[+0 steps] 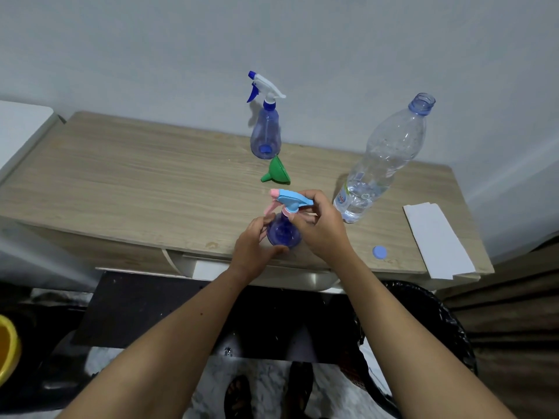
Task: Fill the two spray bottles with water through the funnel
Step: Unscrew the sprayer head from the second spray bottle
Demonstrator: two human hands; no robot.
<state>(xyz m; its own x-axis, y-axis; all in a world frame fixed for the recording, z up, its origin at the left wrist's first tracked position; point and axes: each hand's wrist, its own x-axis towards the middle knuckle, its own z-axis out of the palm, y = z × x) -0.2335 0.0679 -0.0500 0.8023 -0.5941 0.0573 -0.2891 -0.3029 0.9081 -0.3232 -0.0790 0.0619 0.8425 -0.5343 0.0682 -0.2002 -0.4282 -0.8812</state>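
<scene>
A blue spray bottle with a light-blue and pink trigger head stands near the table's front edge. My left hand grips its body from the left. My right hand curls round its neck and head from the right. A second blue spray bottle with a white and blue head stands at the back. A green funnel lies on its side just in front of that bottle. A large clear water bottle, uncapped and holding a little water, stands to the right.
The wooden table stands against a grey wall. A blue bottle cap lies near the front right edge, beside a white cardboard sheet. A yellow container sits low at far left, and a dark bin below right.
</scene>
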